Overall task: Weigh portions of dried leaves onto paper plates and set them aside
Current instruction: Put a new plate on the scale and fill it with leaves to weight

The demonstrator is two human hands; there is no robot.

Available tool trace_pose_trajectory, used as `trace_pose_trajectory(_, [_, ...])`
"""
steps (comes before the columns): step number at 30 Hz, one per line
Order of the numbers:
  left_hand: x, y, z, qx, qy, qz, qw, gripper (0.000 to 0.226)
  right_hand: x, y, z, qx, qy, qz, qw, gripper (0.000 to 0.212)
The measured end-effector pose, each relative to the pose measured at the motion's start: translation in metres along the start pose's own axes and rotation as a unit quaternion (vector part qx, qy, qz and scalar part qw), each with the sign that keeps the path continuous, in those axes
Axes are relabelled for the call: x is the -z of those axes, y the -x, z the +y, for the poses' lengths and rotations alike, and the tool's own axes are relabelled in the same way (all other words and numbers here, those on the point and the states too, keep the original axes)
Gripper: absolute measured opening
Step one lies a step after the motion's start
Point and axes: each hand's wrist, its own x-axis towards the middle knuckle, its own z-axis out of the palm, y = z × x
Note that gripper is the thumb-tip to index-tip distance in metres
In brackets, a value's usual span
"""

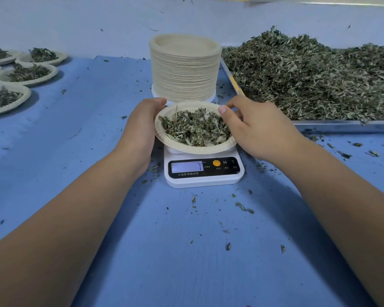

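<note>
A paper plate (177, 144) holding a portion of dried leaves (195, 128) sits tilted over the white kitchen scale (203, 173), whose lit display shows a 7. My left hand (142, 127) grips the plate's left rim, fingers curled round its edge. My right hand (253, 127) holds the right rim, thumb on top near the leaves. A tall stack of empty paper plates (184, 69) stands just behind the scale.
A metal tray (341, 126) heaped with dried leaves (315, 76) lies at the right. Several filled plates (27, 74) sit at the far left on the blue table. Loose leaf bits (244, 207) are scattered around the scale.
</note>
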Motion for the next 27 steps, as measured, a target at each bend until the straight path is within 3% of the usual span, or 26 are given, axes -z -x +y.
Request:
trace_pose_trajectory(5, [-0.007, 0.008, 0.004, 0.027, 0.029, 0.007, 0.999, 0.021, -0.001, 0.001, -0.002, 0.002, -0.048, -0.005, 0.999, 0.042])
trace_pose_trajectory(8, [-0.006, 0.010, 0.011, 0.031, 0.046, 0.051, 0.997, 0.021, -0.003, 0.002, -0.009, 0.010, -0.085, -0.008, 0.996, 0.043])
trace_pose_trajectory(13, [0.013, 0.017, 0.025, 0.018, 0.100, 0.134, 0.986, 0.030, -0.002, 0.012, -0.019, 0.094, -0.091, -0.051, 0.990, 0.038])
trace_pose_trajectory(21, [0.056, 0.052, 0.038, 0.022, 0.173, 0.157, 0.972, 0.043, 0.003, 0.028, -0.046, 0.176, -0.155, -0.100, 0.967, 0.039])
trace_pose_trajectory(27, [0.088, 0.083, 0.043, 0.014, 0.175, 0.186, 0.967, 0.055, 0.002, 0.038, -0.071, 0.246, -0.164, -0.140, 0.945, 0.029])
